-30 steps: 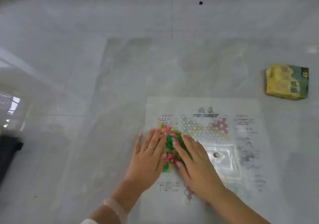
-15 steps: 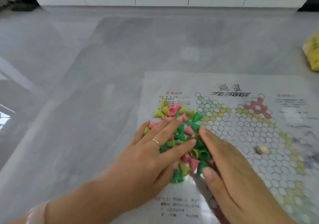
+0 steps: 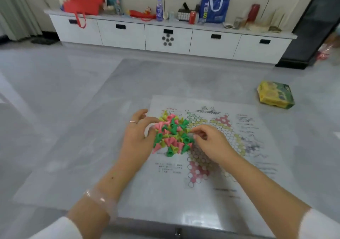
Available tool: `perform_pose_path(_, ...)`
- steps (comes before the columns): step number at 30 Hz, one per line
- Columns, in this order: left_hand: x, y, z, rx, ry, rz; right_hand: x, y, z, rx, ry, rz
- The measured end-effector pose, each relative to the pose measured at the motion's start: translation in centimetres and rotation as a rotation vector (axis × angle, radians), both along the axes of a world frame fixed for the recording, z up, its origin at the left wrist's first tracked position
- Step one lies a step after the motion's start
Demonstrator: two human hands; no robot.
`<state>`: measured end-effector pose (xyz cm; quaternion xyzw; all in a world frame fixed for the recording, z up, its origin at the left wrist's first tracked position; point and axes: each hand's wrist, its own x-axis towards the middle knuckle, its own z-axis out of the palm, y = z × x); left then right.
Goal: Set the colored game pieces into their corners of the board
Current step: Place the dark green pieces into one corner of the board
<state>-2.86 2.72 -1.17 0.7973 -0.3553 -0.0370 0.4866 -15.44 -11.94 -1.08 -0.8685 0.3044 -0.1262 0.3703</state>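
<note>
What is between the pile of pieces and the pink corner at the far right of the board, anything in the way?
Nothing visible blocks it. The pile of pieces lies on the board's left edge; the pink corner and the printed cells between are bare. The right hand hovers nearer the person.

Yellow-green box (image 3: 275, 97) on floor; cabinet (image 3: 165, 36) w/ clutter, blurry.

Home living room: cluttered sideboard (image 3: 169, 36)

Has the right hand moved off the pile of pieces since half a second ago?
Yes. The right hand has lifted off the pile of pieces and drawn right over the board, fingertips now pinching at the pile's right edge.
</note>
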Motion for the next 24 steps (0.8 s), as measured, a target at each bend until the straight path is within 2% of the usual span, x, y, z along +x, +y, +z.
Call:
perform_pose_path(2,-2.2,0.2,1.4,-0.123,0.262,0.167,0.1,-0.1,0.8,-0.072,0.099,0.086)
perform_pose_path(4,-4.1,0.4,1.6,-0.189,0.381,0.199,0.4,0.1,1.8,-0.083,0.184,0.164)
perform_pose_path(8,-6.1,0.4,1.1,-0.240,0.414,0.168,1.6,0.9,3.1,-0.117,0.307,0.267)
perform_pose_path(14,-4.8,-0.6,1.3,-0.265,0.476,0.182,3.5,1.2,2.8,-0.198,0.424,0.230)
perform_pose_path(20,-3.4,-1.0,2.9,-0.577,0.979,0.162,4.4,1.6,2.5,-0.213,0.408,0.163)
perform_pose_path(24,-3.1,-0.8,3.3,-0.694,1.107,0.131,4.0,1.8,2.5,-0.218,0.367,0.133)
